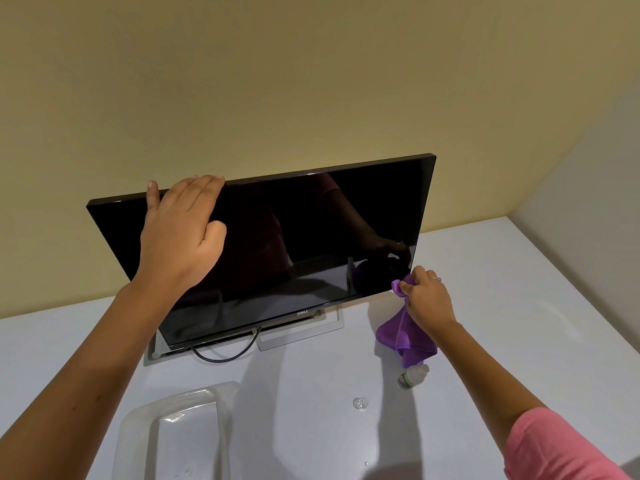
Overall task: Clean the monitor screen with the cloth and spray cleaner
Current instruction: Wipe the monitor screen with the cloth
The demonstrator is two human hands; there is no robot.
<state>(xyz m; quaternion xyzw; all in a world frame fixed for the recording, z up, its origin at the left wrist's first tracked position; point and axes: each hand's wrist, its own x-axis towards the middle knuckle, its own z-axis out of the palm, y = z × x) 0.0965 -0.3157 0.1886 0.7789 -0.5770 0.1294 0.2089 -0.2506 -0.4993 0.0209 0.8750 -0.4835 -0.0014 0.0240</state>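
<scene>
A black monitor (294, 237) stands on a white table, its dark screen tilted back toward the wall. My left hand (180, 233) grips the monitor's top edge near the left side, fingers curled over the frame and thumb on the screen. My right hand (427, 297) pinches a purple cloth (405, 332) and holds its bunched tip at the screen's lower right corner; the rest of the cloth hangs down to the table. A small spray bottle (412, 375) lies on the table just below the cloth, partly hidden by it. Its clear cap (360, 403) lies separate, to the left.
The monitor's silver stand base (301, 337) and a black cable loop (225, 356) sit under the screen. A clear plastic container (176, 431) rests near the table's front left. A beige wall rises behind, and the white table (519, 306) extends to the right.
</scene>
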